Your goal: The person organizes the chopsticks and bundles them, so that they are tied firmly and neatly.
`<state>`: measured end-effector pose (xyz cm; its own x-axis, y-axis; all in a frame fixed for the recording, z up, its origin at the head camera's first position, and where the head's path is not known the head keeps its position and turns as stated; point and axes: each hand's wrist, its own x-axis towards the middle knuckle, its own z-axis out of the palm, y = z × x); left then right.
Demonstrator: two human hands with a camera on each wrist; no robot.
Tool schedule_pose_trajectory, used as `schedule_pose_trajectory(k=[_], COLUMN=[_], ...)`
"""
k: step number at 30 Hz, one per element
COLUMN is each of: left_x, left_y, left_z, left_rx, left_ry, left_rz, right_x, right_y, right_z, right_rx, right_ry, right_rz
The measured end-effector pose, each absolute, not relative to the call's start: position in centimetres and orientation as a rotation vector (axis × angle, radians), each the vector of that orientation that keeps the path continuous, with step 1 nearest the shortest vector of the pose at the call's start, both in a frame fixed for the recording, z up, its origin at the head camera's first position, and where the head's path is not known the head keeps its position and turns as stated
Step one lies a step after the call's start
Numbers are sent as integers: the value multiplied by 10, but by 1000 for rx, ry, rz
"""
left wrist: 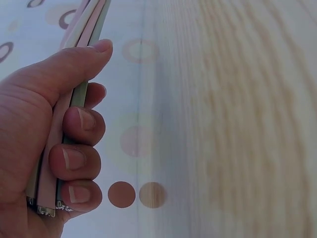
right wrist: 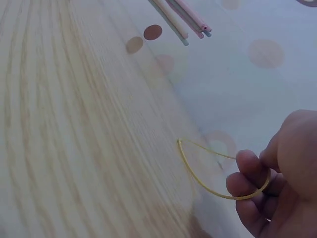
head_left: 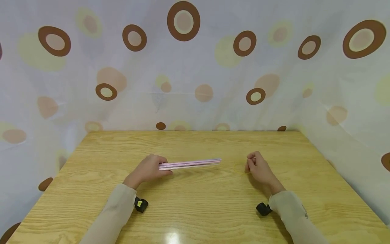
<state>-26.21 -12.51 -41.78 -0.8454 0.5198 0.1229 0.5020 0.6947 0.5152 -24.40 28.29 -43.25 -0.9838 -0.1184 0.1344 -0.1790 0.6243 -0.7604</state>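
A bundle of slim pastel chopsticks point(head_left: 195, 163), pink, pale green and cream, is gripped near one end by my left hand point(head_left: 149, 168). In the left wrist view the fingers point(left wrist: 81, 124) curl round the chopsticks point(left wrist: 60, 111), whose silvery end caps show at the bottom. The free ends point right, held above the table toward my right hand point(head_left: 259, 169). A thin yellow rubber band point(right wrist: 218, 194) hangs as a loose loop from the right hand point(right wrist: 292, 183), pinched between thumb and fingers. Band and chopsticks are apart.
Both hands are over a light wood-grain table point(head_left: 201, 210). A white curtain point(head_left: 213, 112) with brown and yellow circles hangs behind the table and along its sides. Black wrist cameras point(head_left: 141, 205) sit at both cuffs.
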Motion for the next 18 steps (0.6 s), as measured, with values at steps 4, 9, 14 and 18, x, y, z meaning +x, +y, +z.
schedule_pose_trajectory(k=[4,9,14,18], left_x=[-261,-263,-262,-261], left_y=[-125,-125,-125,-125], left_z=[-417,-417,-418,-416], left_rx=[847,870,872,864], left_ry=[2859,2859,2871,2868], left_rz=[864,850,841,847], right_x=[-242,-244,-245,-243], right_y=[281,282,283,283], right_z=[-430,-432,-433,-431], right_rx=[241,234,249,249], right_ry=[-2695,-2639,-2593,-2574], right_rz=[1487,1654,1767,1813])
